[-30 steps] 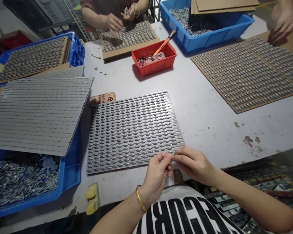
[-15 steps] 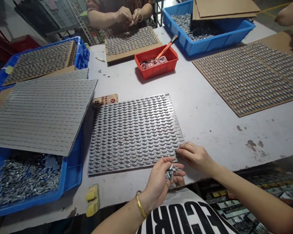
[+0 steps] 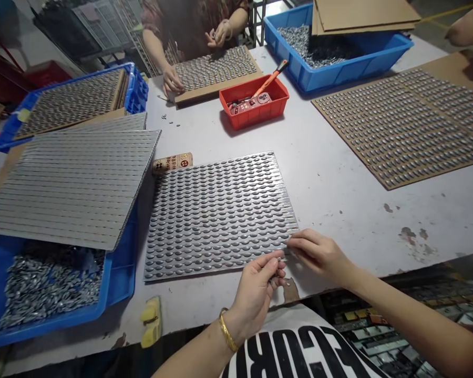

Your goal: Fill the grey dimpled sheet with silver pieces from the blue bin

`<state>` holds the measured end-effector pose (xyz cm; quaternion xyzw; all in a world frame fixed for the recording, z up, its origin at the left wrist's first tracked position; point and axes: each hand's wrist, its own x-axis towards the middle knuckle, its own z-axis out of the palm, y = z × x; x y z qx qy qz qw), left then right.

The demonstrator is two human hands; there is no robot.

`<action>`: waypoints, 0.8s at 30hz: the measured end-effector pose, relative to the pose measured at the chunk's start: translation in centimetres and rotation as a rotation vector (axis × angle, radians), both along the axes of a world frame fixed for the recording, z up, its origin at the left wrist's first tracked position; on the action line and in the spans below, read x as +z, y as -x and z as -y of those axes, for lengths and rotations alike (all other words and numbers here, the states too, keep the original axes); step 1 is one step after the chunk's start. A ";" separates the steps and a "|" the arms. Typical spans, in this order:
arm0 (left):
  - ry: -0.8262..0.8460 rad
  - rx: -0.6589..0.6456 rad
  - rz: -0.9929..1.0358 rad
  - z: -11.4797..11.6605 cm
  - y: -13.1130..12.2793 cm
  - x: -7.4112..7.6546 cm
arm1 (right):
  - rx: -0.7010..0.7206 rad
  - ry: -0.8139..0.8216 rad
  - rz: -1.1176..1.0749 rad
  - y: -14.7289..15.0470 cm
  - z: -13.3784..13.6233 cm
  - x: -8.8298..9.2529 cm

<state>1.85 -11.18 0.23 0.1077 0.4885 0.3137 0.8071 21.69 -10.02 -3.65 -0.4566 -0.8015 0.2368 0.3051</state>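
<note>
A flat board point(image 3: 216, 215) covered in rows of oval, grey metal pieces lies before me on the table. My left hand point(image 3: 258, 283), with a gold bangle at the wrist, is at the board's near right corner. Its fingers curl around small grey metal pieces, mostly hidden now; one shows near the thumb tip. My right hand point(image 3: 321, 257) rests at the same corner, fingertips pinched together against the board's right edge. Whatever lies between those fingertips is too small to make out.
Grey slotted boards point(image 3: 71, 184) lie over a blue bin point(image 3: 118, 283) of loose metal pieces at left. A red tray point(image 3: 256, 113) and another blue bin point(image 3: 350, 71) stand farther back. A filled board point(image 3: 410, 126) lies right. Across the table, a co-worker's hand point(image 3: 171, 81) touches another board.
My left hand's fingers have closed over the metal pieces that lay in its open palm. My right hand has barely moved. One of the co-worker's hands has reached down to their board's corner.
</note>
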 end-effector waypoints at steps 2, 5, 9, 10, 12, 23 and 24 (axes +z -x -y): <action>-0.011 0.017 -0.007 0.0 0.0 0.1 | -0.018 0.160 -0.182 0.6 0.3 1.1; -0.038 0.026 -0.027 0.0 0.0 0.1 | 0.015 0.366 -0.343 1.4 0.7 2.6; -0.063 -0.001 -0.041 0.1 0.0 -0.1 | 0.078 0.486 -0.417 1.8 0.7 3.3; -0.072 -0.008 -0.046 0.2 0.0 -0.2 | 0.079 0.515 -0.425 1.8 0.7 3.2; -0.100 -0.018 -0.054 0.3 0.0 -0.4 | 0.073 0.577 -0.424 1.9 0.7 3.2; -0.002 0.023 0.049 -0.5 1.6 1.8 | 0.116 0.518 -0.265 0.6 1.1 3.7; -0.006 0.053 0.047 -0.7 2.1 2.1 | 0.073 0.521 -0.293 0.1 1.1 3.6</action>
